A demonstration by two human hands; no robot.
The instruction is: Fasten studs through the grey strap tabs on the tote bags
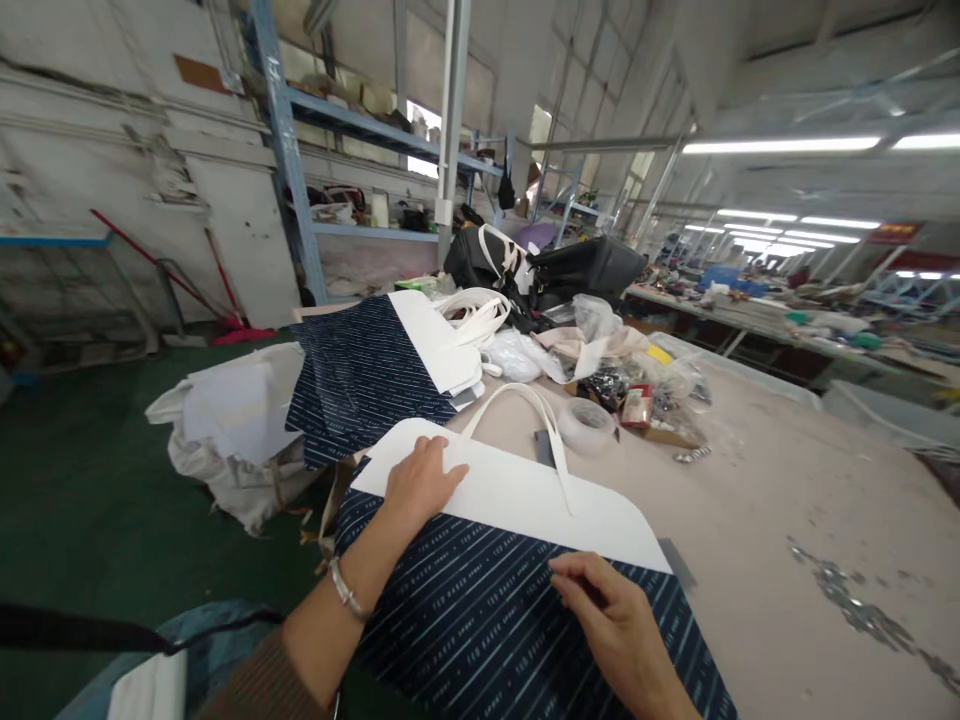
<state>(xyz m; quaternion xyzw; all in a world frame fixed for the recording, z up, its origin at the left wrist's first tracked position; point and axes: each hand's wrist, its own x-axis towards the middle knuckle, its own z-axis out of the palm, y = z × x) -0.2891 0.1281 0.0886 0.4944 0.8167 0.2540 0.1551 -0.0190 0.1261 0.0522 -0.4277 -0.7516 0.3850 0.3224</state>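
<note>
A navy bag panel (480, 610) with light printed lettering hangs over the table's near edge, with a white band (517, 490) along its top. A white strap handle (551, 420) loops up from that band. My left hand (424, 485) lies on the band beside the handle's left end, thumb spread from the fingers. Over the navy part, below the handle's right end, my right hand (611, 620) has thumb and forefinger pinched together. Whatever sits in that pinch, if anything, is too small to make out.
Similar navy panels (360, 375) are stacked at the left, with white straps (476, 315) behind. A tape roll (586, 425), a box of small parts (667, 432) and metal pieces (855, 605) lie on the table (757, 510). A white sack (232, 480) stands on the floor.
</note>
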